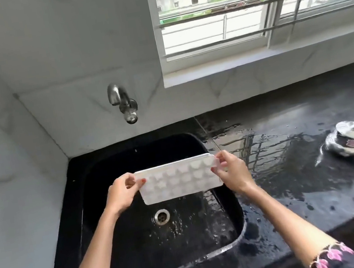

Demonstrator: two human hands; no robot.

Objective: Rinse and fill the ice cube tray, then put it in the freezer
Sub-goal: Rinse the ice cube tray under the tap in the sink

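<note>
Wet black sink (234, 225), frame centre. Left hand (122, 192) and right hand (231, 172) pinch the ice cube tray (179, 179) ends. Tilt risks spilling; wet fingers may slip.

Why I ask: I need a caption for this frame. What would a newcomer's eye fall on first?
The white ice cube tray stands out first, gripped at its ends by the left hand and right hand over the black sink. Behind it a steel tap juts from the tiled wall; to the right, the wet black countertop bears a steel bowl.
</note>
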